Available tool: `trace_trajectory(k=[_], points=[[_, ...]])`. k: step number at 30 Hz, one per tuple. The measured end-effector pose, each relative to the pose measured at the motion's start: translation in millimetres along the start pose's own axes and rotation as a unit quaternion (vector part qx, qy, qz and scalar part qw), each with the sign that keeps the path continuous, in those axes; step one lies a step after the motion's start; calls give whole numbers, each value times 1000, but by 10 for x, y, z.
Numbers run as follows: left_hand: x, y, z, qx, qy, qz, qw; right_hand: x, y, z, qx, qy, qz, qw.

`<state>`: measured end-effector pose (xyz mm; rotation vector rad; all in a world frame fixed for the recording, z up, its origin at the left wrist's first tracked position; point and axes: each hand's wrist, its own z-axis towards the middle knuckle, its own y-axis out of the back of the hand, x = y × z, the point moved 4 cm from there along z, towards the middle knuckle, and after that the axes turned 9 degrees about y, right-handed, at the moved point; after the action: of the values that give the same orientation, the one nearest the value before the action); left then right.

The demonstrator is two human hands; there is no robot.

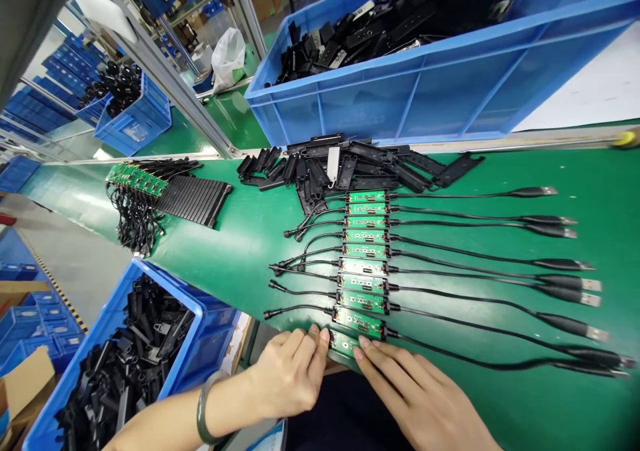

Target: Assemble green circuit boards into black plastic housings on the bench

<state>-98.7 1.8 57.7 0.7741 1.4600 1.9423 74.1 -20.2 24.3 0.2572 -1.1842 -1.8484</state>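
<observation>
Board (pixel 345 342) at lower centre of the frame, last in the row of green boards (pixel 367 251) on the tabletop (pixel 240 237). Left hand (pixel 287 371): fingers curled, tips on the board's left end. Right hand (pixel 425 401): fingers flat and close together, tips on its right end. No grip visible. Judged step: squaring the board into line. The next move calls for light, even pushes, clear of the cables (pixel 500 264).

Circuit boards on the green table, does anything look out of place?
The boards lie in a neat row. One white piece sits among the black covers behind them, the only light one in that heap. The left hand and right hand touch the nearest board at the table edge.
</observation>
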Motion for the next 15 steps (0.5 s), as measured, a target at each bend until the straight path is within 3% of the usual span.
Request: trace_trajectory(k=[8,12,15], points=[[-181,-57,52,10,-49,110,993,-31,11,27,13,13,3,1000],[75,-74,109,76,-26,10,997,-42,-45,-7,-2,14,-8,1000],[333,11,185,104,77,-97,987,-64,-94,-14,-22,-12,-32,999]])
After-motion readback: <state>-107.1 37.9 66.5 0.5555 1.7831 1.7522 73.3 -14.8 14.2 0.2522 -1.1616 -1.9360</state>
